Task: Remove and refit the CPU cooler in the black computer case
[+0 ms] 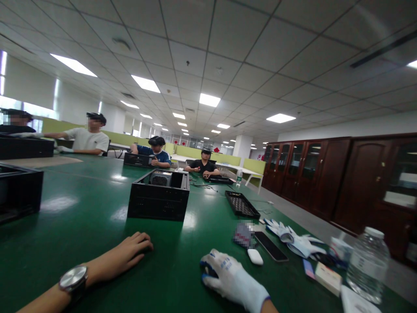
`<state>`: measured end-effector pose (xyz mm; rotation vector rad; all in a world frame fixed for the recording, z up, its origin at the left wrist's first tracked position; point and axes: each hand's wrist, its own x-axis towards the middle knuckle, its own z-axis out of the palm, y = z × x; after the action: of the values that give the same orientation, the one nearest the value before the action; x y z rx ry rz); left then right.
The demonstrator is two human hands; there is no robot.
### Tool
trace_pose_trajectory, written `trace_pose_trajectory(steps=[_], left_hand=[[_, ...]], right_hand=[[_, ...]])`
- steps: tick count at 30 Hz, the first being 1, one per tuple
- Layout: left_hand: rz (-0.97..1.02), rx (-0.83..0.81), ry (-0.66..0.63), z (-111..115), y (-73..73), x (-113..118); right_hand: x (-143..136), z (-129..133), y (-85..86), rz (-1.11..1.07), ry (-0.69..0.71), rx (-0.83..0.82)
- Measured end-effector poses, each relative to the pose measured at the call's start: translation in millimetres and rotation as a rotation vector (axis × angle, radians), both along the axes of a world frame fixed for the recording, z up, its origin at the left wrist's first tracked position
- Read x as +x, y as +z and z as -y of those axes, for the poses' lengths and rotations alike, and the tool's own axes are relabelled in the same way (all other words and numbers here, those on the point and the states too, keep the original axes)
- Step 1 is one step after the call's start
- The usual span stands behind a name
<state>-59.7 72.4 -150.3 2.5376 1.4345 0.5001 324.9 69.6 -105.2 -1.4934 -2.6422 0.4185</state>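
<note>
My left hand (125,256), bare with a silver-faced wristwatch (74,278) above it, lies on the green table with its fingers stretched out and nothing held. On the right, my right hand (228,276) wears a white glove with blue fingertips. Its fingers curl loosely on the tabletop, a gap shows between thumb and forefinger, and I see nothing in it. Beyond both hands stands a black computer case (158,202) with a power supply (160,178) inside, touched by neither. A white earbud case (255,257) and a phone (271,246) lie right of my gloved hand.
White gloves (293,239), a small box (328,278) and a water bottle (368,265) are at the right edge of the table (97,234). Farther off lies a black panel (243,204). Another case (19,191) stands left. Several people sit around the table, some handling cases.
</note>
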Motion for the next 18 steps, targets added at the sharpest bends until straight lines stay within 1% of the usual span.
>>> trace_pose_trajectory(steps=[4, 11, 18], left_hand=[[-0.015, -0.005, 0.007, 0.7, 0.3, 0.4], [0.019, 0.048, -0.016, -6.4, -8.5, -5.9], [-0.004, -0.013, 0.019, -6.6, -10.8, -7.6]], right_hand=[[1.9, -2.6, -5.0, -0.008, 0.012, 0.019], [0.6, -2.9, -6.2, 0.015, 0.009, 0.027], [0.4, -0.3, -4.9, 0.014, -0.014, 0.02]])
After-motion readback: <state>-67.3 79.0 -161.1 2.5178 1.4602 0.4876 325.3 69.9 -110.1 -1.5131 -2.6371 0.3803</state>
